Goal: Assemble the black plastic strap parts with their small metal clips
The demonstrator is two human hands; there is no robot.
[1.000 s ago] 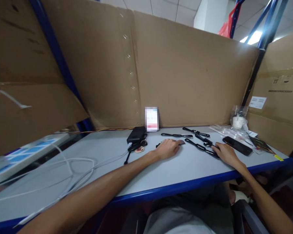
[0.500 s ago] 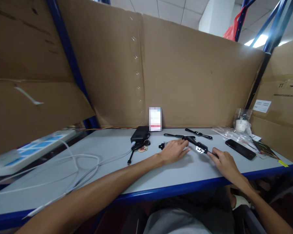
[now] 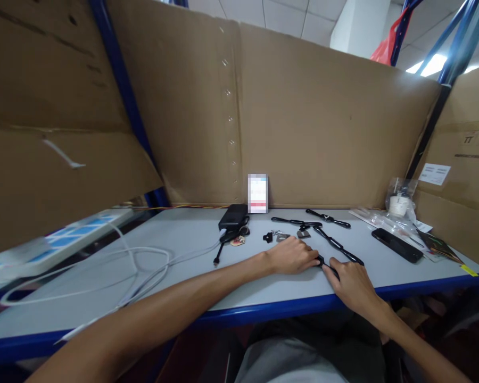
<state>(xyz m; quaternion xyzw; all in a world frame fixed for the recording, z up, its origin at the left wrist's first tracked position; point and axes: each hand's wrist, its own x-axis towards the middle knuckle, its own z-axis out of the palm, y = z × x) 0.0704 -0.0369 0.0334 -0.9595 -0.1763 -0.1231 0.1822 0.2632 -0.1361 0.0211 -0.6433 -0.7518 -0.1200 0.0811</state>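
My left hand (image 3: 293, 256) is closed, its fingertips at the near side of a black spokeshave (image 3: 333, 272). My right hand (image 3: 353, 283) grips this tool by its handle; the fingers hide most of its middle. Just behind my right hand a second black spokeshave (image 3: 336, 244) lies slantwise on the table. Beyond my left hand are loose parts: a small black cap piece (image 3: 267, 237), a grey metal plate (image 3: 283, 238) and another plate (image 3: 304, 234). Farther back lie two more dark spokeshaves, the left one (image 3: 293, 221) and the right one (image 3: 328, 218).
A black power bank (image 3: 233, 217) with white cables (image 3: 163, 260) sits left of centre. A lit phone screen (image 3: 258, 193) leans on the cardboard wall (image 3: 327, 117). Right: a dark phone (image 3: 397, 244) and plastic bags (image 3: 399, 207). A power strip (image 3: 80, 229) is far left.
Both hands have come nearer the front edge, the right one also leftward. The spokeshave behind my right hand now lies free. Loose plates my left hand covered are visible.
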